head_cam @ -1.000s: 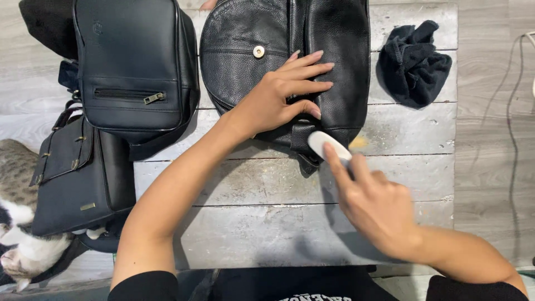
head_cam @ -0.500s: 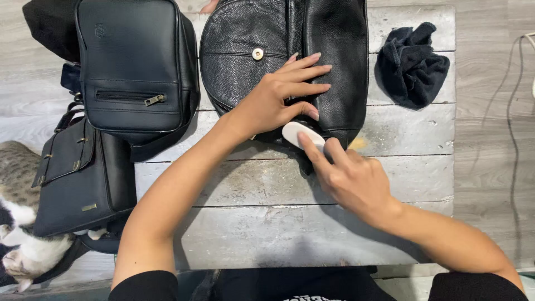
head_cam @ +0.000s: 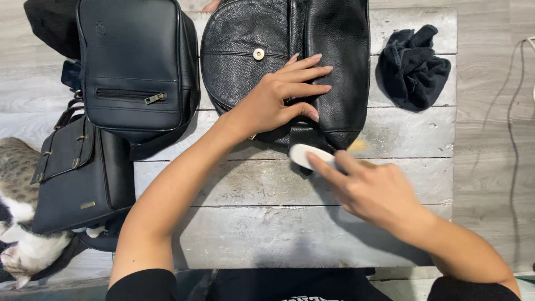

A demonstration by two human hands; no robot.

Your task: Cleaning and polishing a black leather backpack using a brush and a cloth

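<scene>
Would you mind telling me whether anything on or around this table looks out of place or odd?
Two things stand out. A cat lies at the table's left edge, pressed against the small black bag. A yellowish smear marks the boards beside the pebbled black bag, near the white pad under the right hand.

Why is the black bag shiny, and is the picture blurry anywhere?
Head view: light from above glints off the pebbled leather of the bag, mostly where it bulges; the arms throw soft dark shadows on the table; everything looks sharp, though the right hand with the white pad is slightly smeared; the left hand is crisp.
</scene>
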